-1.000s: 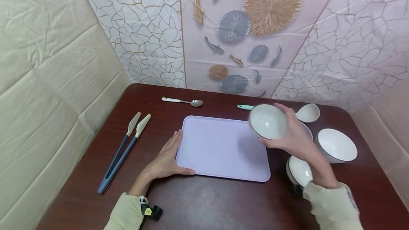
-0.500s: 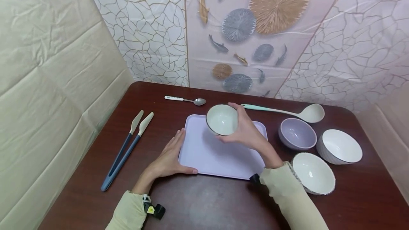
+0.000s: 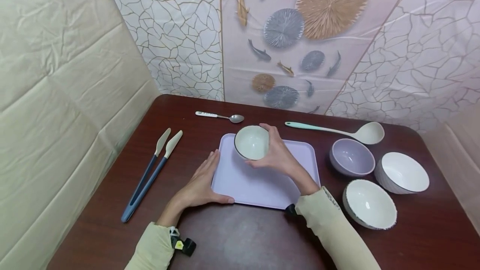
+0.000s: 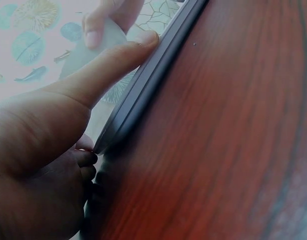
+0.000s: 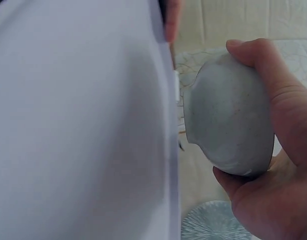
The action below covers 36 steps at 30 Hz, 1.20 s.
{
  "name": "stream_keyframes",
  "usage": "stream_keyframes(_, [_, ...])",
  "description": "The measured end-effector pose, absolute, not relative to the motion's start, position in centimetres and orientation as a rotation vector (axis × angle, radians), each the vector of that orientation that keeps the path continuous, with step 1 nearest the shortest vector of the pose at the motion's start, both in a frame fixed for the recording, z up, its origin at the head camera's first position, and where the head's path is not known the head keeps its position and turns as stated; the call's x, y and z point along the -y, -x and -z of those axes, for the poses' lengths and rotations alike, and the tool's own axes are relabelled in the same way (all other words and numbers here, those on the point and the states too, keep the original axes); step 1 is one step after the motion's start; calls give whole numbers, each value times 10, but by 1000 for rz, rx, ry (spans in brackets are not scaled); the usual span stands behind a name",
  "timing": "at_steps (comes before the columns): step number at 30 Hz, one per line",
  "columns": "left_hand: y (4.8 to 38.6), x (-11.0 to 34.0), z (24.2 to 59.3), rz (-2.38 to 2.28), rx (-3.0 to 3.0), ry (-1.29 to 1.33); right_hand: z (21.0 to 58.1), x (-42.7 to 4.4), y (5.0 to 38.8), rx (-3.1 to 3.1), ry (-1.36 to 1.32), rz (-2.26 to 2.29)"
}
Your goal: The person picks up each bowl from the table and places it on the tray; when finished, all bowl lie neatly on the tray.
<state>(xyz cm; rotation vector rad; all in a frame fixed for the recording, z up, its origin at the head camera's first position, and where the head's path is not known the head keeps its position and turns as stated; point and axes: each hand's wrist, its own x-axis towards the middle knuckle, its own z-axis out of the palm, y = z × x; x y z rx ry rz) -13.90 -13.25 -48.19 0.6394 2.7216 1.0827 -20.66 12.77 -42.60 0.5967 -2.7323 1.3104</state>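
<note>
Above the left part of a lilac tray (image 3: pixel 270 182), my right hand (image 3: pixel 279 153) grips a small pale bowl (image 3: pixel 252 142) by its rim, thumb and fingers on opposite sides. In the right wrist view the foot of the bowl (image 5: pixel 228 112) is apart from the tray surface (image 5: pixel 83 120). My left hand (image 3: pixel 200 184) rests against the tray's near left corner. Its straight fingers lie along the left side and its thumb on the near edge, as the thumb (image 4: pixel 111 62) in the left wrist view also shows.
Right of the tray stand a purple bowl (image 3: pixel 352 157), a white bowl (image 3: pixel 403 173) and a dark-rimmed bowl (image 3: pixel 370 204). Behind lie a ladle (image 3: pixel 369 133) and a spoon (image 3: pixel 236 118). Blue-handled tongs (image 3: pixel 150 178) lie at the left. A patterned cloth wall (image 3: pixel 180 36) rises behind the table.
My right hand has carried the pale bowl leftward from the tray's right side to over its left part, more slowly in the last half second. My left hand has stayed at the tray's corner.
</note>
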Motion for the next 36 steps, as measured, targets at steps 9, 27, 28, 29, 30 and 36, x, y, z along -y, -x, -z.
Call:
stream_keyframes(9, [139,132,481,-1079,-2720,-643,439,-122,211,2773,-556,-1281])
stream_keyframes(27, [139,132,481,-1072,-2721,-644,444,-121,212,2824,-570,-1272])
stream_keyframes(28, [139,132,481,-1072,-2721,-644,444,-121,212,2828,-567,-1274])
stream_keyframes(29, [139,132,481,-1070,-2721,-644,444,-121,212,2834,-564,-1273])
stream_keyframes(30, [139,132,481,-1069,-2722,-645,444,-121,212,2838,-564,-1273])
stream_keyframes(36, [139,133,480,-1074,-2724,-651,445,-120,212,2849,-569,-1274])
